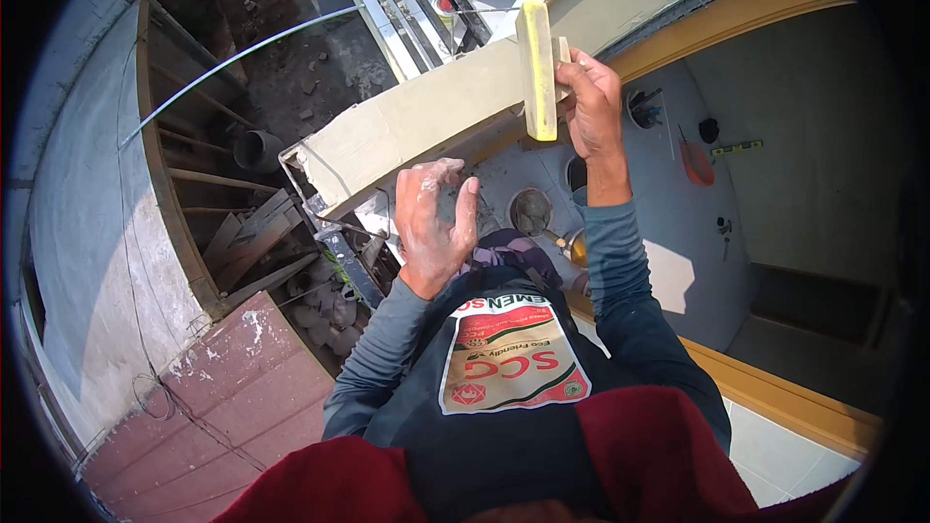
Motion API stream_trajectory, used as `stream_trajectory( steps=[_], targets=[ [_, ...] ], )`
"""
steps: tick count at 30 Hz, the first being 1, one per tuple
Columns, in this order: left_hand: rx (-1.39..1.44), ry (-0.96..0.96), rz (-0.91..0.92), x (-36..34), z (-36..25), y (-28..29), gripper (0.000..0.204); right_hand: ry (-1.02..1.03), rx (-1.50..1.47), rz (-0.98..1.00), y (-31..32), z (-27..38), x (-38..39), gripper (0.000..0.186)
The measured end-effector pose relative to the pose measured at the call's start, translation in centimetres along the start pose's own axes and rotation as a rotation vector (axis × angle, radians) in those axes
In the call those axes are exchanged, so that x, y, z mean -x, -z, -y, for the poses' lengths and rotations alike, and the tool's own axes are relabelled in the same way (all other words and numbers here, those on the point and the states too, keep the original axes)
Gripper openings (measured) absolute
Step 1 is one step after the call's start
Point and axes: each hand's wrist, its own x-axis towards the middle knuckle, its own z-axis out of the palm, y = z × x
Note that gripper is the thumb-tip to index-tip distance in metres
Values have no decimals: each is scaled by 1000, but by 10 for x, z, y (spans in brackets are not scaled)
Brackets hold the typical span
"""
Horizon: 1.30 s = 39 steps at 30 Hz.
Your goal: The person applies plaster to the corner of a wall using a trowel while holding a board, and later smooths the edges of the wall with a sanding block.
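A plastering float [536, 73] with a yellowish face stands on edge against the top of a smooth, pale plastered ledge [417, 111]. My right hand [594, 116] is closed round the grip on the float's back. On the near side of the ledge's left part is my left hand [426, 223], smeared with grey plaster. Its fingers are bent and its thumb stands apart, with nothing held between them. I cannot tell whether its fingertips touch the ledge.
Below, on the tiled floor, are a bucket [531, 213] of grey mix, an orange-red basin [696, 163] and a spirit level [736, 147]. Dark metal bars [392, 5] lie beyond the ledge. A light-blue pipe [242, 53] spans the gap at left, above loose boards [254, 242].
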Motion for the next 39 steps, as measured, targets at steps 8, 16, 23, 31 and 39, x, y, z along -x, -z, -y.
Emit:
stream_trajectory(
  steps=[8,16,23,31,39],
  targets=[
    [-197,-312,31,-139,30,-142,33,198,-98,-65,95,53,13,41],
    [-333,-272,267,-136,47,-114,39,51,-190,-115,86,19,7,35],
    [-167,-213,439,-191,82,-133,46,52,-273,-75,80,1,-3,36],
    [-352,112,482,-137,72,-2,18,210,990,-26,71,-53,-23,40],
    [-396,-26,268,-89,42,23,24,388,1394,4,43,-86,-59,43]
  ],
)
